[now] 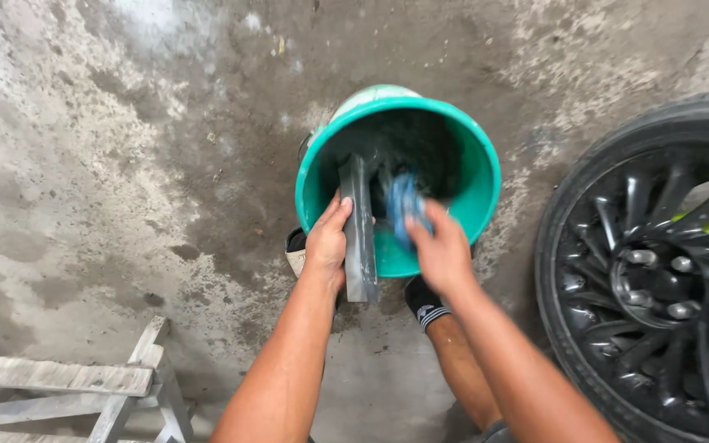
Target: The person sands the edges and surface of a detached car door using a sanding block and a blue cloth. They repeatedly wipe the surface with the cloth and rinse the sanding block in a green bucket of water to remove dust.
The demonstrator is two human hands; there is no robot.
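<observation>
The left hand [327, 243] is closed on a flat grey rectangular panel [359, 238], thumb on the near face and fingers wrapped around the left edge. The panel stands on edge and is tilted. Its upper end reaches into the bucket; its lower end projects past the rim toward 6 o'clock.

The right hand [442, 250] lies just beside the panel at its 3 o'clock. It is closed on a blue cloth [404, 207], which is motion-blurred. The cloth is against or just beside the right face of the panel; contact cannot be confirmed.

Both hands sit at the 6 o'clock rim of a green plastic bucket [465, 139]. The bucket interior is dark; its contents cannot be determined. A metal handle fitting shows at the bucket's 9 o'clock side.

Under the hands, a black sock [425, 305] with a white mark covers the right ankle. Part of a shoe [295, 248] shows at the left wrist's 9 o'clock.

The bucket stands on a stained, damp concrete floor [108, 189]. At 3 o'clock from the bucket, well apart, stands a black multi-spoke alloy wheel with tyre [617, 271]; lug nuts are visible at its hub, and a yellow-green surface shows through the spokes. At 7 o'clock from the hands, near the frame corner, lies a grey wooden frame [84, 385].
</observation>
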